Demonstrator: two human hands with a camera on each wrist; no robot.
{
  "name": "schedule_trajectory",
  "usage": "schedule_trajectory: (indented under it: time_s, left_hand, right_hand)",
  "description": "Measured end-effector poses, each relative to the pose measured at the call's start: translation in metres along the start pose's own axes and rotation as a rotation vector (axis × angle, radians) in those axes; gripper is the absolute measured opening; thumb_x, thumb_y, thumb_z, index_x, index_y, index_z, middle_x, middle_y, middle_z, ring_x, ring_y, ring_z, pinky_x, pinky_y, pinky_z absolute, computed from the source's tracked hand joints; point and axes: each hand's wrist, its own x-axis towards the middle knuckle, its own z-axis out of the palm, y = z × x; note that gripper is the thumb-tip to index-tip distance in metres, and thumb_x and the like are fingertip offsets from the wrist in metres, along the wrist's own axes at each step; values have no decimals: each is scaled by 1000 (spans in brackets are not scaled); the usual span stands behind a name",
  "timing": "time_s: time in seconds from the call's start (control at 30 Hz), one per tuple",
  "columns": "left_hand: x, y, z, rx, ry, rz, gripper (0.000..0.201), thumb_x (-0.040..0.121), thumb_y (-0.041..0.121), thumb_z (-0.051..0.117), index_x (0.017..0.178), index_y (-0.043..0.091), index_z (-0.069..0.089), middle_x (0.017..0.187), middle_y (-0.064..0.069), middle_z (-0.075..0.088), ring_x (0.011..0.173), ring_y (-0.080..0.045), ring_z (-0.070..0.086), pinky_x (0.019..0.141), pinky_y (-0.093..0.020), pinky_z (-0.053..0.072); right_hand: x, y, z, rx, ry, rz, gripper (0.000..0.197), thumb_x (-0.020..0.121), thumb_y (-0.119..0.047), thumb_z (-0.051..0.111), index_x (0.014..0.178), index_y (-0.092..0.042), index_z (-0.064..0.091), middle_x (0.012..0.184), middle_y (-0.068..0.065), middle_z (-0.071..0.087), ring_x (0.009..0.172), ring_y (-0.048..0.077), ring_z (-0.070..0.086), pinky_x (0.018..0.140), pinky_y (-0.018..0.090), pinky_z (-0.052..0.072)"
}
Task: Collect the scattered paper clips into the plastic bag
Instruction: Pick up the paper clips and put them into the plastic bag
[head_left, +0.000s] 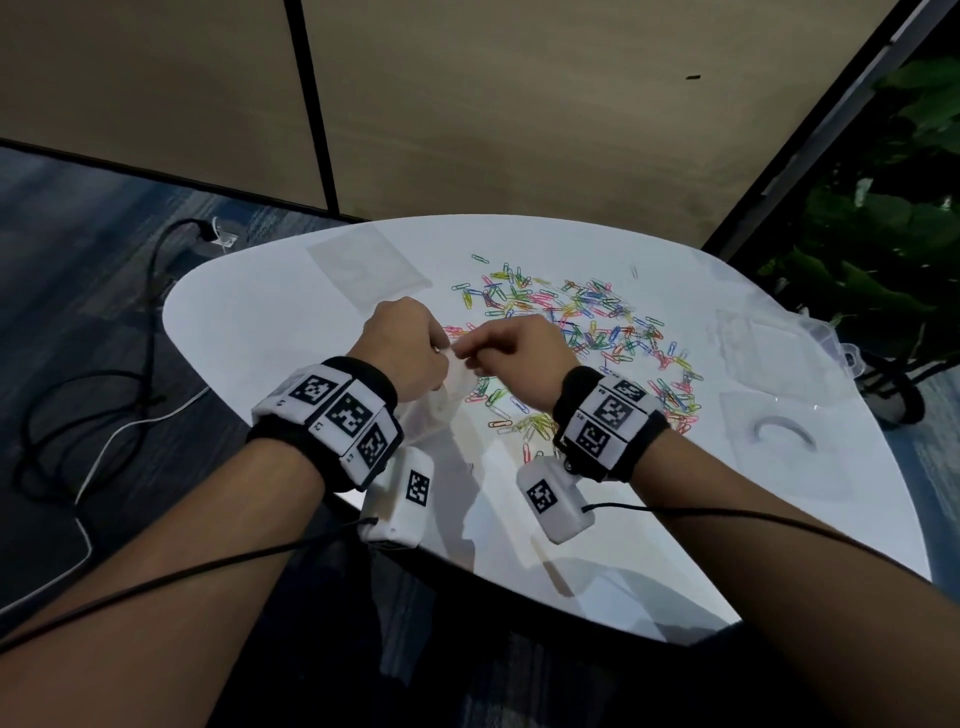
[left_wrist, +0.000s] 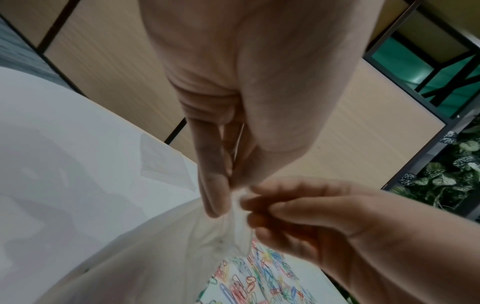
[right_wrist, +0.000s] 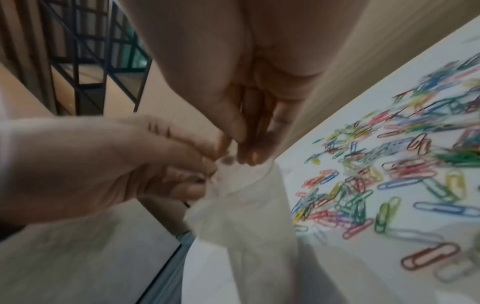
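A thin translucent plastic bag (head_left: 441, 405) hangs between my two hands above the white table's near left part. My left hand (head_left: 410, 348) pinches its top edge, and my right hand (head_left: 511, 345) pinches the same edge right beside it. In the left wrist view the bag (left_wrist: 155, 257) drops from the pinching left hand (left_wrist: 228, 185), with my right hand (left_wrist: 249, 203) meeting it. In the right wrist view the bag (right_wrist: 249, 216) hangs under my right hand (right_wrist: 241, 152). Several coloured paper clips (head_left: 587, 322) lie scattered over the table's middle, and these paper clips (right_wrist: 389, 174) appear blurred.
The white table (head_left: 597, 545) has a rounded edge on the left. A flat clear bag (head_left: 369, 265) lies at the back left, more clear packaging (head_left: 769, 364) at the right. Black cables (head_left: 104, 395) run on the floor to the left; plants (head_left: 872, 234) stand at the right.
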Motion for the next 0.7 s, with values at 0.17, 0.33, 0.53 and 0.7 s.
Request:
schedule_trajectory:
  time_s: [0.17, 0.33, 0.53, 0.7]
  left_hand:
    - [1, -3, -4, -12, 22, -19, 30, 82, 2, 60, 107, 9, 77, 101, -13, 76, 100, -27, 72, 96, -39, 57]
    - [1, -1, -3, -10, 20, -20, 31, 82, 2, 62, 108, 9, 77, 102, -12, 76, 101, -27, 72, 97, -39, 57]
    - [5, -5, -2, -5, 16, -43, 31, 80, 0, 66, 108, 9, 77, 104, -10, 75, 95, -28, 73, 92, -39, 60]
    - [5, -4, -3, 11, 1, -33, 29, 80, -1, 65, 104, 9, 79, 96, -8, 77, 93, -26, 73, 91, -39, 60]
  right_hand:
    - [-19, 46, -11, -640, -189, -178, 33, 95, -18, 53, 125, -24, 65, 131, 2, 63, 112, 18, 61, 102, 37, 47]
    - [-61, 108, 40, -1054, -495, -649, 52, 96, -35, 43, 145, -17, 42, 158, 13, 29, 140, 35, 36, 103, 56, 43]
    - [-64, 131, 39, -1199, -413, -418, 65, 99, -51, 22, 155, -27, -1, 164, 5, -9, 150, 36, -1, 115, 63, 10]
    - [-57, 135, 24, -1200, -253, 61, 60, 103, -40, 22, 154, -26, -6, 163, 8, -16, 147, 46, -2, 111, 69, 18]
